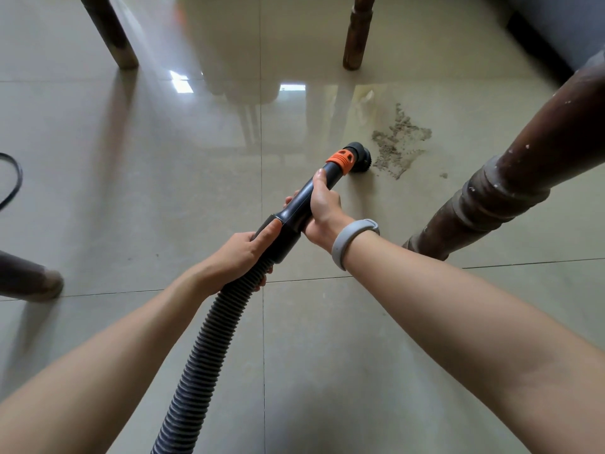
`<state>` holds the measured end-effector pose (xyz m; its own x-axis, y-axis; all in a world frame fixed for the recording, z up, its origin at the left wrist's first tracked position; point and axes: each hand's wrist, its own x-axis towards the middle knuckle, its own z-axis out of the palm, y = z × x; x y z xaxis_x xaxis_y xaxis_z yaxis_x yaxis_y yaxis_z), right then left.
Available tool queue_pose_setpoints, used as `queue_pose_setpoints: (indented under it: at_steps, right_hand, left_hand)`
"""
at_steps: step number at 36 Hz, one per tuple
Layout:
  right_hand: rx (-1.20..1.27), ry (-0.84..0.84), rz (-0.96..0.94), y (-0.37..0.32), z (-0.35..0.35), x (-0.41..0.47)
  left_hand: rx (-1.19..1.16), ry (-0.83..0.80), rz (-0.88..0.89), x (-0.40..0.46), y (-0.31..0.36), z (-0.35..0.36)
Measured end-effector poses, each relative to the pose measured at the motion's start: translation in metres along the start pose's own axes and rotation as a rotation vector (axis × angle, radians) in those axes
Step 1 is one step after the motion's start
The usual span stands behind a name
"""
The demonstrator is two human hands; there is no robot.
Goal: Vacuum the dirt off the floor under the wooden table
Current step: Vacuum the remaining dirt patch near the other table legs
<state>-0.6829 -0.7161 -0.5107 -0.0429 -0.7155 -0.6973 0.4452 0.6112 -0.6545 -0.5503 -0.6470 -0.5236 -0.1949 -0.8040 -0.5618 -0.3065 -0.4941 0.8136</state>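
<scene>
A patch of grey dirt lies on the glossy tiled floor, between the table legs. The vacuum's black wand has an orange collar and a round brush nozzle, which sits on the floor touching the dirt's left edge. My right hand, with a grey wristband, grips the wand's middle. My left hand grips the joint where the ribbed grey hose meets the wand.
Dark turned wooden table legs stand around: a near right leg, a far right leg, a far left leg and a near left leg. A black cable loops at the left edge. A dark skirting runs at the top right.
</scene>
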Motion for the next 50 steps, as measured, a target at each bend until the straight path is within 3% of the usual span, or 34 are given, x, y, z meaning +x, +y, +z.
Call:
queue_pose_setpoints:
  at_steps: [50]
  right_hand:
    - [0.072, 0.11, -0.012, -0.013, -0.024, 0.005]
  left_hand:
    - [0.033, -0.068, -0.017, 0.017, 0.012, 0.021]
